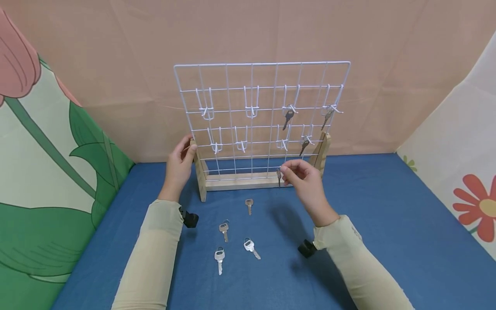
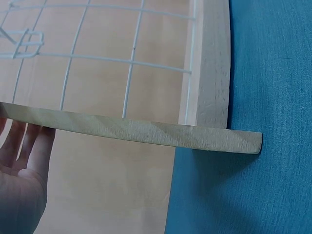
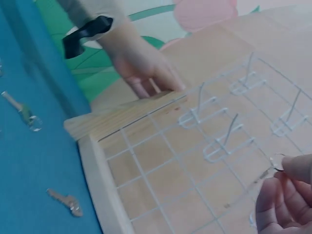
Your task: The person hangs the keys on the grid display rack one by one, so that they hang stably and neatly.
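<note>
A white wire grid rack [image 1: 252, 64] with several hooks stands in a wooden base [image 1: 240, 184]. At its left side my left hand [image 1: 180, 165] grips the upper end of the wooden side post [image 2: 146, 132]. In front of the lower right of the grid, my right hand [image 1: 306, 185] pinches a key [image 1: 279, 177], which hangs downward. The right wrist view shows the key ring [image 3: 278, 162] between thumb and fingers. Three keys hang on hooks at the right: an upper one [image 1: 288, 118], another at the far right [image 1: 327, 118] and a lower one [image 1: 304, 146].
Several loose keys lie on the blue cloth [image 1: 368, 206] before the rack, among them a front one [image 1: 219, 258], one with a ring [image 1: 249, 246] and one nearest the base [image 1: 249, 206]. A tan backdrop [image 1: 128, 64] rises behind; printed panels flank the sides.
</note>
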Demonstrator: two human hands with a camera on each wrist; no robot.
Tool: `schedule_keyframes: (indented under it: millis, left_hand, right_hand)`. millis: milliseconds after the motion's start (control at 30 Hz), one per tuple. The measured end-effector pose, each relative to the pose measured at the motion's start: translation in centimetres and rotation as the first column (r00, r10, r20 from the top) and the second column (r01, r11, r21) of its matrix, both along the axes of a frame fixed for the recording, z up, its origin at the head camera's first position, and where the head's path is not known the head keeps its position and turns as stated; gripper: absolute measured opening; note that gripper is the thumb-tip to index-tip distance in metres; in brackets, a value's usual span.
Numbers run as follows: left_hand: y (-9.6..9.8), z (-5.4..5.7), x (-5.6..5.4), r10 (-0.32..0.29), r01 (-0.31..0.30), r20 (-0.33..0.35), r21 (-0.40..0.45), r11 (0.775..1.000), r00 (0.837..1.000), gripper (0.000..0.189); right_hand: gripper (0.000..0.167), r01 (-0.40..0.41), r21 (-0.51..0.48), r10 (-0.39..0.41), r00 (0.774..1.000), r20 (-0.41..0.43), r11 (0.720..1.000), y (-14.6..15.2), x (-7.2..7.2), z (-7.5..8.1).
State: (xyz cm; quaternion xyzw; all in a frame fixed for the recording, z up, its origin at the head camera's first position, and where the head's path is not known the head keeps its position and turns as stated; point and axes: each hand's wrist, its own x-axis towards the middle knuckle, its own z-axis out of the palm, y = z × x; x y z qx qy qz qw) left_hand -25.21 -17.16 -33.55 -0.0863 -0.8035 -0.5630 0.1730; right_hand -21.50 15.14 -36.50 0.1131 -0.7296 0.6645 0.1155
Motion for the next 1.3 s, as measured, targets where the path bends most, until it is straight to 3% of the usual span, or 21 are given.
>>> schedule_keyframes:
  millis: [200,433,567,1300]
  left_hand:
    - [0.0,0.0,-0.2,-0.001,0.0,0.008,0.013,1.0,1.0,0.048]
    - [-1.4,-3.2,-3.1,0.01,-0.009,-0.051,0.007,1.0,0.999,0.051]
    - [-1.3,-3.1,-3.1,0.013,-0.013,-0.048,0.001,1.0,0.999,0.051]
    - [-1.5,-3.2,-3.1,0.017,-0.017,-0.056,0.003,1.0,0.998,0.051]
  right_hand:
    - [0.023,0.06,-0.166,-0.071,0.996,-0.061,0.984,-0.2,-0.5,0.8]
    - [0.024,0.091,-0.27,-0.105,0.994,-0.038,0.959,-0.5,-1.5,0.8]
    - [0.017,0.085,-0.352,-0.094,0.995,-0.01,0.932,-0.7,-2.2,0.9]
    - [0.008,0.147,-0.359,-0.11,0.987,0.121,0.922,-1.9,-4.9,0.7]
